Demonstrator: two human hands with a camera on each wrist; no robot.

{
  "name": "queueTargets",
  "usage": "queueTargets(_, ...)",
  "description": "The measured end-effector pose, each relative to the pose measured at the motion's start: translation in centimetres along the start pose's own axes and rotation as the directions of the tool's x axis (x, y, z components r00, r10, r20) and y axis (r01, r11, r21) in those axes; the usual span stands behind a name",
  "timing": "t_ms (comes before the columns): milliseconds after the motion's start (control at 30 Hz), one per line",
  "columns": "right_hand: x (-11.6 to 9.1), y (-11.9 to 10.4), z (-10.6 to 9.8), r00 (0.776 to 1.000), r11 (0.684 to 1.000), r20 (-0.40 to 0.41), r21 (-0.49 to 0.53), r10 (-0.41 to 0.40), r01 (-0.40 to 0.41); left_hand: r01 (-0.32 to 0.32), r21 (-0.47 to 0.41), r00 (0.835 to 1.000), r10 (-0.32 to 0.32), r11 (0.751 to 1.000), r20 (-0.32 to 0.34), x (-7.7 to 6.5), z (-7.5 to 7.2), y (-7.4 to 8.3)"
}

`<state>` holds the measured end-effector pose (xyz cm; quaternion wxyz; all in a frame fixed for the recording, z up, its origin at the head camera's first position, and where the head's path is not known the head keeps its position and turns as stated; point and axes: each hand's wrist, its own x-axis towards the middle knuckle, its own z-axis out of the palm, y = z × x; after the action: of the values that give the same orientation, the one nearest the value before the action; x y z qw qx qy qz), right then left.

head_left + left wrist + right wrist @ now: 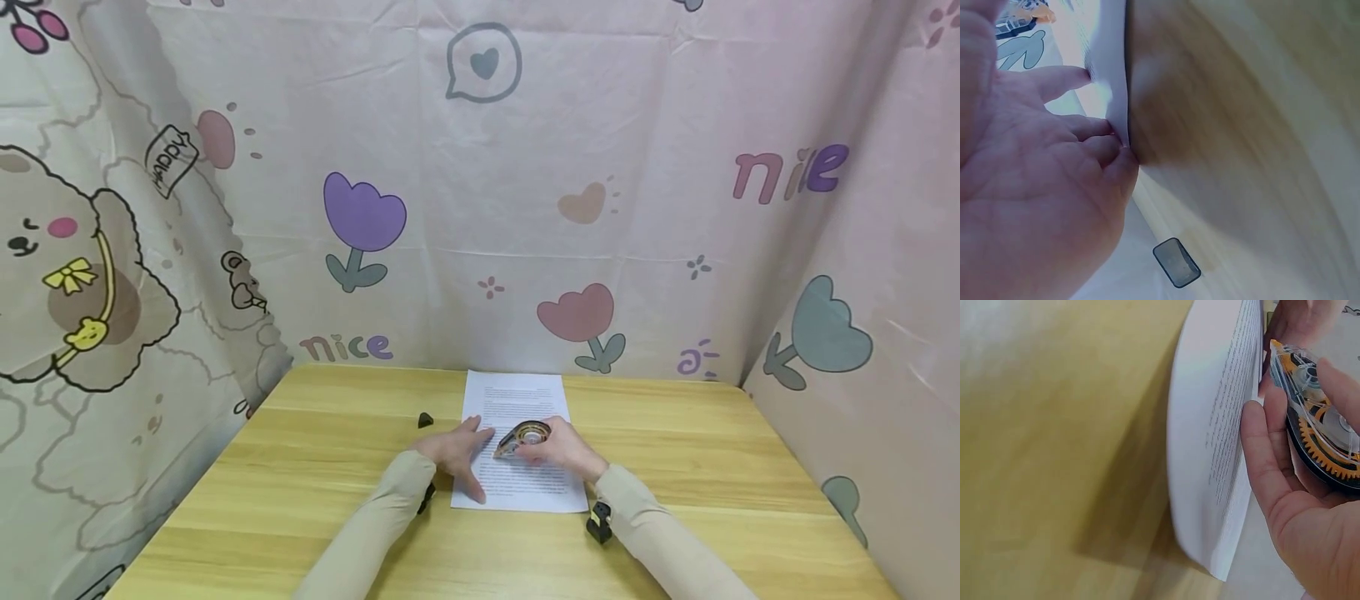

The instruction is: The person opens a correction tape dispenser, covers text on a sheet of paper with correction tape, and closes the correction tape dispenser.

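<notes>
A printed sheet of paper lies on the table, its right part bowed up off the wood in the right wrist view. Over it, my right hand holds a correction tape dispenser between thumb and fingers. Orange gears show through the clear casing, and the tip points left, close to the print; whether it touches cannot be told. My left hand rests on the sheet's left edge with its fingers spread, fingertips on the paper.
A small dark, smoky cap-like piece lies on the wooden table beyond my left hand, left of the sheet. Behind and on both sides hangs a patterned cloth, meeting the table's edges.
</notes>
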<state>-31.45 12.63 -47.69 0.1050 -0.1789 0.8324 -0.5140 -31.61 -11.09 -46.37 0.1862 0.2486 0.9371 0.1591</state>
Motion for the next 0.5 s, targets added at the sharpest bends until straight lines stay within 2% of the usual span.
queueTargets(300,-0.09,-0.26,0.40,0.995,0.990,-0.033,-0.115,-0.089,0.085,0.011,0.012,1.000,-0.012,1.000,0.007,-0.07,-0.05,0.00)
queueTargets(500,0.12,-0.40,0.66,0.994,0.988,-0.068,-0.137,-0.088,0.078,0.001,0.006,1.000,-0.001,1.000,0.006,-0.05,-0.02,-0.01)
